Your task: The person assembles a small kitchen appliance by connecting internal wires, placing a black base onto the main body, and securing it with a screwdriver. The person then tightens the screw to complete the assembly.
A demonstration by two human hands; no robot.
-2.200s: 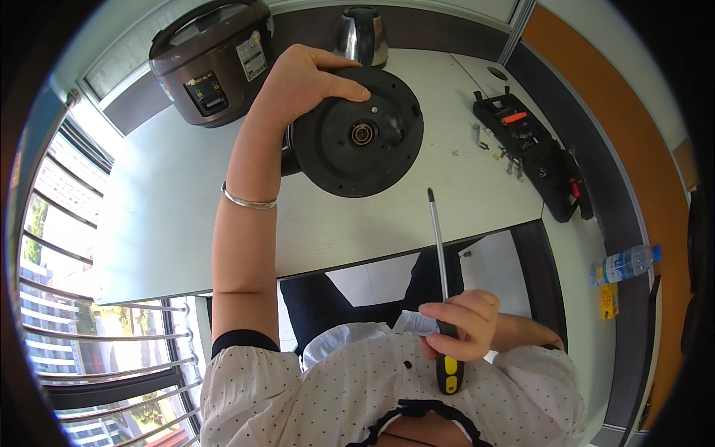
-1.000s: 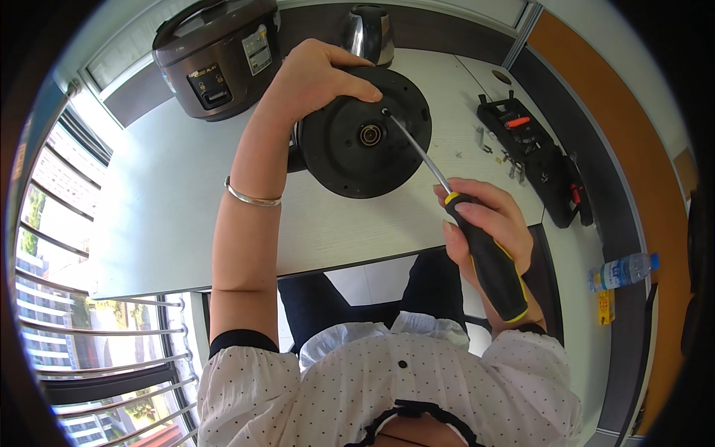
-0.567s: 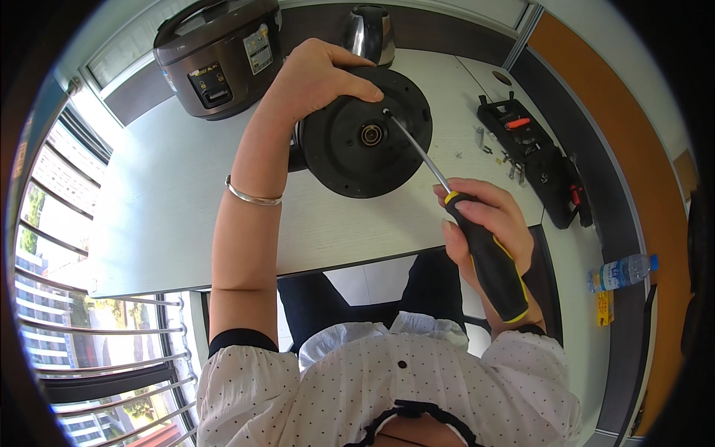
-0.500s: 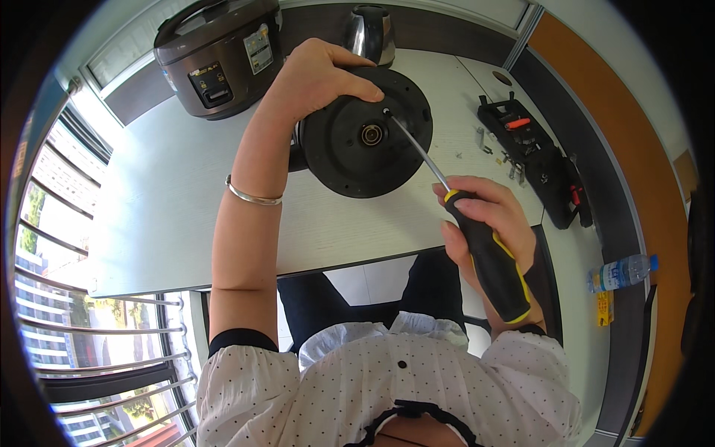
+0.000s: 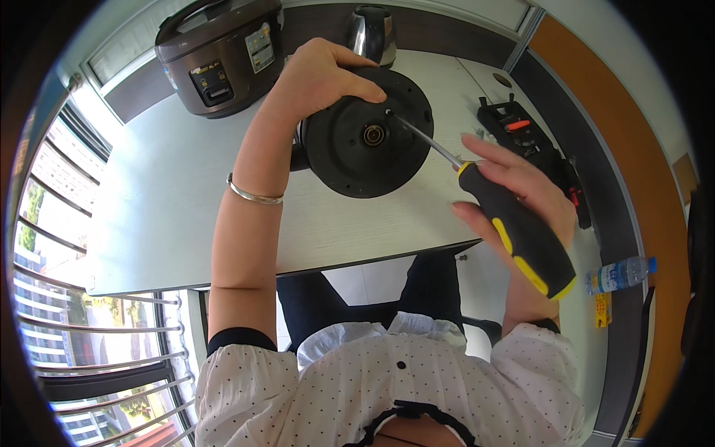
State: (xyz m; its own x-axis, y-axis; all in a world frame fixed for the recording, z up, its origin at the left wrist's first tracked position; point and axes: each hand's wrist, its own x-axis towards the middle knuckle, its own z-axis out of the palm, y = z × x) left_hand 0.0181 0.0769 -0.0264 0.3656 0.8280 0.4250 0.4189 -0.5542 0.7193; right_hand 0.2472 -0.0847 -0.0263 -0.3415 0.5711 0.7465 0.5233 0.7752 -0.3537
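Observation:
A round black appliance base (image 5: 354, 167), seemingly the underside of an electric kettle, faces up, with a coppery ringed socket at its centre. My left hand (image 5: 316, 78) grips its upper left rim, thumb lying on the face and fingers going behind. In my right hand (image 5: 547, 197) is a screwdriver (image 5: 521, 231) with a thick black and yellow handle. Its handle rests against the palm, with the index finger and thumb fairly straight beside it. The metal shaft slants up left, and its tip meets a small screw spot near my left thumb.
A brown rice cooker (image 5: 220, 63) stands at the back left, and a shiny metal kettle (image 5: 370, 36) behind the base. To the right lies an open black tool case (image 5: 532, 141) with red-handled tools. A water bottle (image 5: 622, 275) lies beside a yellow packet (image 5: 602, 310) at far right.
My right hand has shifted right and slightly up, its fingers looser. The screwdriver handle has swung right and turned, while its tip stays at the same spot. My left hand keeps its place.

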